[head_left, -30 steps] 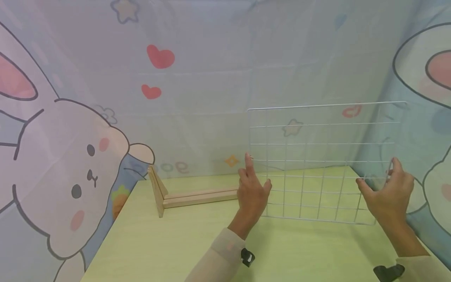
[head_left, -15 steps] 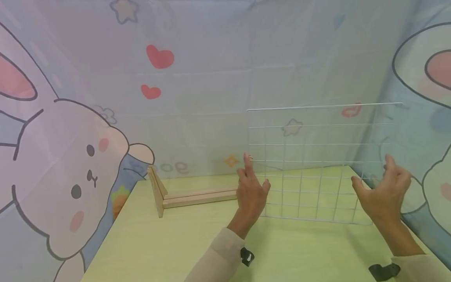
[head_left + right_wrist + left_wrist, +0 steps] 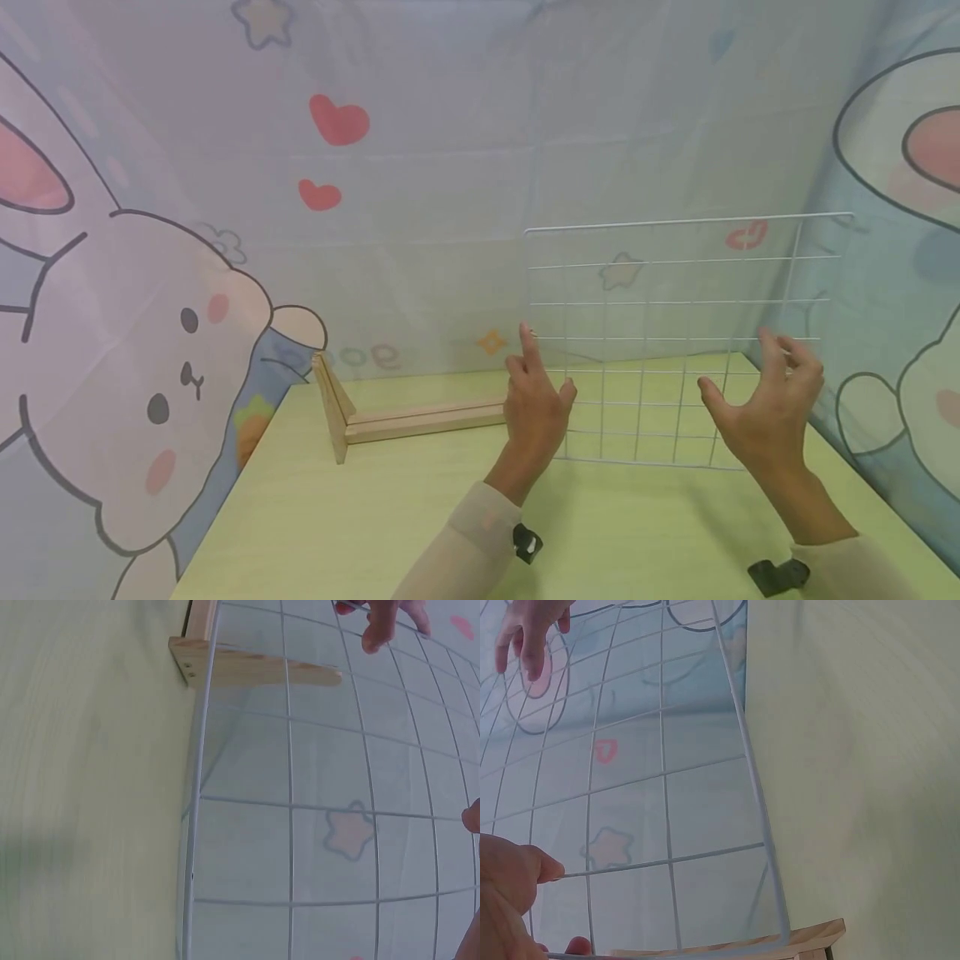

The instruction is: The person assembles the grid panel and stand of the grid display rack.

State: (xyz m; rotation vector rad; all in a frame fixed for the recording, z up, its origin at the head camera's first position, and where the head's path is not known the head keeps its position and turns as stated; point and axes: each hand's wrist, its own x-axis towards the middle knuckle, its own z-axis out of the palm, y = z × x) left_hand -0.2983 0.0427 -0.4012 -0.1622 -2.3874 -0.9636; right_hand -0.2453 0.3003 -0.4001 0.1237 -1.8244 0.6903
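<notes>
A white wire grid panel (image 3: 641, 338) stands upright above the pale table. My left hand (image 3: 536, 408) grips its left edge, with the index finger pointing up along the frame. In the left wrist view the thumb (image 3: 549, 868) lies against a wire and other fingertips curl past the edge bar. In front of the panel's right part is my right hand (image 3: 776, 408), thumb and fingers spread apart and off the right edge. Whether it touches a wire I cannot tell. Behind my left hand lies a wooden stand (image 3: 427, 421), its right part hidden.
The pale yellow-green table (image 3: 360, 525) reaches a printed cloth backdrop (image 3: 450, 275) at the back and sides. In the right wrist view, the stand's wooden end piece (image 3: 247, 666) shows through the grid wires.
My right hand has let go of the panel's right edge and moved left in front of the wires. The panel has shifted slightly left; my left hand keeps its hold.
</notes>
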